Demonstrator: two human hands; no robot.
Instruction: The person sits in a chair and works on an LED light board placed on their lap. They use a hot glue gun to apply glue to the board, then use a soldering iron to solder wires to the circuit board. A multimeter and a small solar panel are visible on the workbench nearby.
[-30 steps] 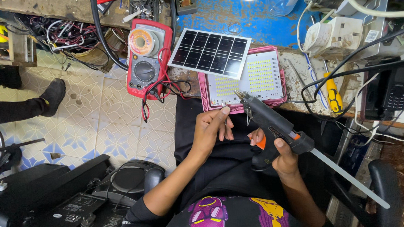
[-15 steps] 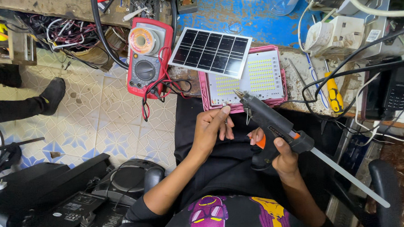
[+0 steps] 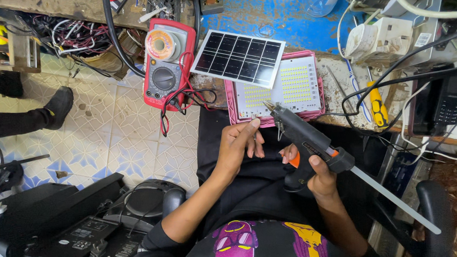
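Gripping a black glue gun (image 3: 312, 139) by its handle, the right hand (image 3: 314, 173) aimed the nozzle at the near edge of a pink-framed light panel (image 3: 281, 92). The left hand (image 3: 239, 143) held nothing, its fingertips touching that edge. A solar panel (image 3: 238, 57) leaned just behind.

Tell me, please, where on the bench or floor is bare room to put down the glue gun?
Bare bench shows on the blue patch between the solar panel and the lamp, and on a worn strip right of the LED board. The tiled floor below the multimeter is open. Far right is crowded with cables, a screwdriver and a phone.
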